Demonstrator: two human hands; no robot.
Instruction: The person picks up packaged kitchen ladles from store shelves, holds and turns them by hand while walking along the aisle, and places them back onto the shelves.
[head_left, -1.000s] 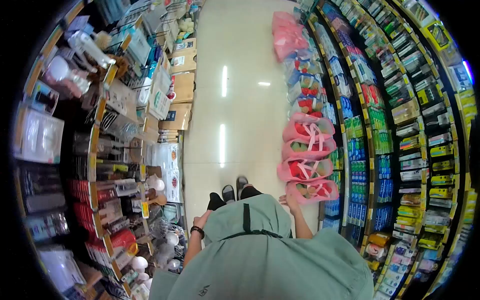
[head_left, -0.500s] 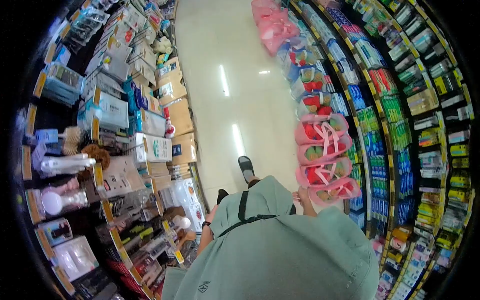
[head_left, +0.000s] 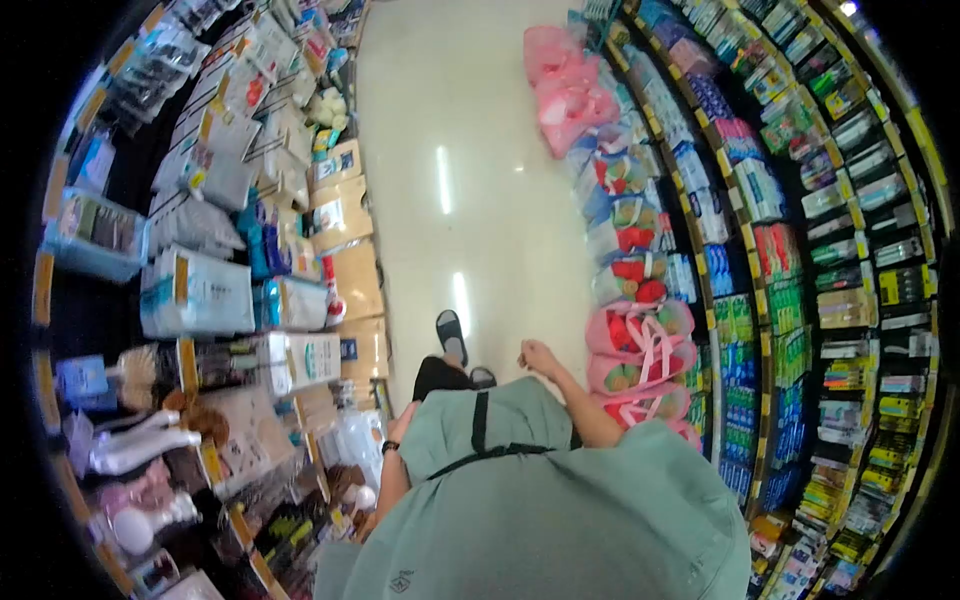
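My right hand (head_left: 540, 358) is loosely curled over the pale floor (head_left: 500, 240), in front of the green garment (head_left: 540, 500) I wear. Its fingers look folded in, and nothing shows in them. To its right, pink bags (head_left: 640, 340) with pink ribbons and red and green contents stand on the floor, apart from the hand. At my left side, my left hand (head_left: 404, 420) hangs beside the garment, below the dark trouser leg. A dark band circles its wrist. Its fingers are mostly hidden by the garment.
Shelves with hanging packets and brushes (head_left: 140, 440) line the left side. On the right, shelves hold blue and green packages (head_left: 735, 340). Blue-and-clear bags (head_left: 630, 225) and more pink bags (head_left: 570, 95) stand along the right shelf's foot. My sandalled foot (head_left: 451, 335) is ahead.
My right hand has swung forward and left, away from the pink bags. The bags and shelves have shifted down in view, and my left foot is now the forward one.
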